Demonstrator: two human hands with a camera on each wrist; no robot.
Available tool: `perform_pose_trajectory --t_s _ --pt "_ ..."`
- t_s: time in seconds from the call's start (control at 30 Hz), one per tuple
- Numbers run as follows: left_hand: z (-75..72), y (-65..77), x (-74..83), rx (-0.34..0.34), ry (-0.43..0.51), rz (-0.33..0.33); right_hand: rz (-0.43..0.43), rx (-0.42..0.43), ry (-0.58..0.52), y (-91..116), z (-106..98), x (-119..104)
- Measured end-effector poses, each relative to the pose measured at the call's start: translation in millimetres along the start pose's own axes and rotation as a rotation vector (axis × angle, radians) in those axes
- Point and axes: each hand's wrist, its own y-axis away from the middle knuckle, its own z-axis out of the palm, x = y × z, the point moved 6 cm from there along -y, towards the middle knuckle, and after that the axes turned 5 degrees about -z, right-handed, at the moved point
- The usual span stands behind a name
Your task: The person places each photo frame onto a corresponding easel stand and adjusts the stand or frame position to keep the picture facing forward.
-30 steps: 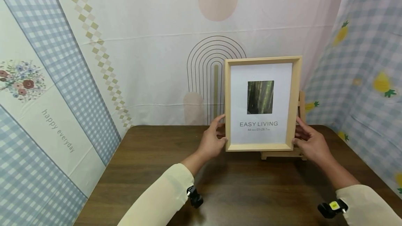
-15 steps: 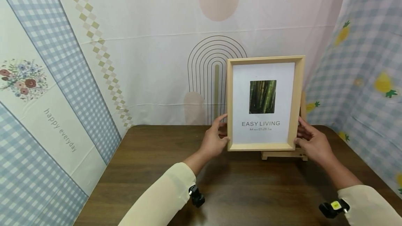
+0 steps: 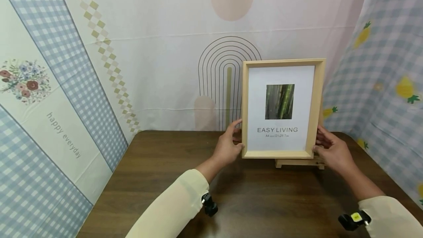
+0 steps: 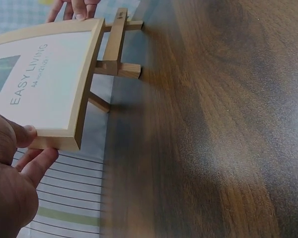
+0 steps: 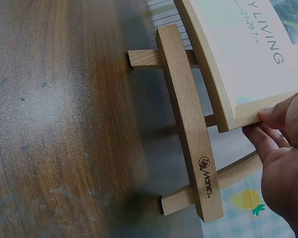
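Observation:
A pale wooden picture frame (image 3: 280,154) with a bamboo photo and the words "EASY LIVING" stands upright between my hands. My left hand (image 3: 228,145) grips its left side near the lower corner, thumb in front and fingers behind. At the lower right corner my right hand (image 3: 334,152) pinches the other side the same way. Behind and below the picture frame is a small wooden tabletop easel (image 3: 297,162), mostly hidden in the head view. In the right wrist view the easel's front bar (image 5: 186,124) shows beside the picture frame's bottom edge, with a gap between them.
The easel stands on a dark brown wooden table (image 3: 158,194), near its back edge. Behind the table hangs a pale patterned cloth (image 3: 158,76). A blue checked cloth with pineapples (image 3: 390,94) hangs at the right, and another checked cloth (image 3: 43,65) at the left.
Both hands have shifted slightly to the right with the picture frame, which now covers more of the easel's right upright. The grip has stayed the same.

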Motion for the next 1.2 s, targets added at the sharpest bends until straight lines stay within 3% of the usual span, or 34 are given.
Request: perform_pose_trajectory --t_s 1.2 --pt "13.0 -10.0 5.4 0.013 0.005 0.01 0.035 -0.001 0.007 -5 -11 12"
